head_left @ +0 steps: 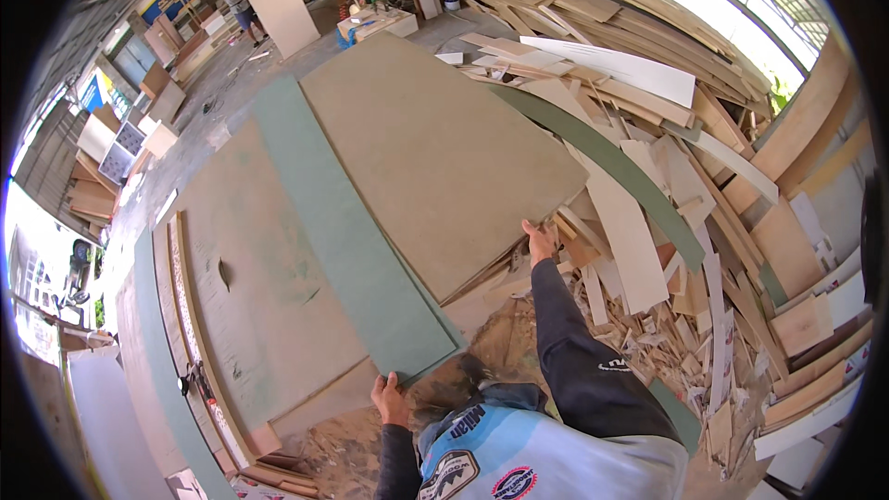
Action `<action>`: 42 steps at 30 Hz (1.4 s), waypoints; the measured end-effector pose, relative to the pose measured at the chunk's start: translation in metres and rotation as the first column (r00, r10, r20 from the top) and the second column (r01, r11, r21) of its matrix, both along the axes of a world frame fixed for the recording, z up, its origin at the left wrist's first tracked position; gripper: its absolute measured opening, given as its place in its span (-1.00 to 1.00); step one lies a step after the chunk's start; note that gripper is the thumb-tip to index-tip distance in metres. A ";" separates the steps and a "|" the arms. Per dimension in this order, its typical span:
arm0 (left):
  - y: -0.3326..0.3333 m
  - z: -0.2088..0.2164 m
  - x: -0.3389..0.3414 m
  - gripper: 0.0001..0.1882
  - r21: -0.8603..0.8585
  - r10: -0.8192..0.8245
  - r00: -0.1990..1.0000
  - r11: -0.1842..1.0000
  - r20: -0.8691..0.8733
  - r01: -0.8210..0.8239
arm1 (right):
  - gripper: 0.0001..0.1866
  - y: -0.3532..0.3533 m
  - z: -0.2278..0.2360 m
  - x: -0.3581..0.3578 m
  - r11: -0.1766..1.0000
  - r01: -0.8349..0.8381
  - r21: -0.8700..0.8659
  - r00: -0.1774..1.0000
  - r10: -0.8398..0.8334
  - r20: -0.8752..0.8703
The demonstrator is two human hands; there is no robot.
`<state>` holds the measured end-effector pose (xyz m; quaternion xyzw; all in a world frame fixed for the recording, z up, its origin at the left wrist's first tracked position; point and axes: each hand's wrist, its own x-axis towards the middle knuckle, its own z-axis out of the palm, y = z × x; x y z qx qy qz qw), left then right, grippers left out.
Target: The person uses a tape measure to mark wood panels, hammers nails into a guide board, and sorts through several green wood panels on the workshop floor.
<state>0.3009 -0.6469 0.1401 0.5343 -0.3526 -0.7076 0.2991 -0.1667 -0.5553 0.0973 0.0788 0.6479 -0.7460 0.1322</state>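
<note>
A long green board (347, 241) lies lengthwise over a wide brown sheet (259, 259). My left hand (390, 402) is closed at its near end, thumb by the edge; most of the fingers are hard to see. To the right, a large brown board (444, 148) stretches away from me beside the green one. Its near right corner is in my right hand (541, 243), thumb on top and fingers partly hidden at the edge. A second green layer shows at the green board's near right corner.
Offcuts (639, 268) and a curved green strip (611, 157) are heaped on the right, before stacked planks (602, 14). Left of the sheet lie a narrow wooden strip (190, 324) and a red-and-black tool (199, 381). Another person (243, 9) stands far off beside an upright panel (280, 11).
</note>
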 end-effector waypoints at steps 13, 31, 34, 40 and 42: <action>0.060 -0.001 -0.027 -0.71 -0.144 0.191 0.981 0.970 -0.034 -0.194 | -0.68 -0.006 0.009 0.188 0.479 -0.814 0.330 0.469 0.876 -0.112; 0.381 0.034 0.087 -0.58 -0.407 0.924 -0.050 0.118 0.379 -0.906 | -0.82 0.228 0.077 0.370 -0.422 -0.737 -0.528 -0.659 0.621 0.424; 0.431 0.046 0.080 -0.46 -0.266 0.879 0.077 0.225 0.471 -0.937 | -0.76 0.240 0.077 0.378 -0.537 -0.585 -0.608 -0.811 0.385 0.441; 0.482 0.049 0.067 -0.33 -0.317 0.858 -0.007 0.182 0.514 -0.931 | -0.51 0.252 0.122 0.379 -0.436 -0.589 -0.680 -0.802 0.215 0.557; 0.491 0.053 0.060 -0.28 -0.354 0.824 -0.087 0.143 0.560 -0.924 | -0.45 0.215 0.080 0.355 -0.233 -0.693 -0.683 -0.706 0.410 0.577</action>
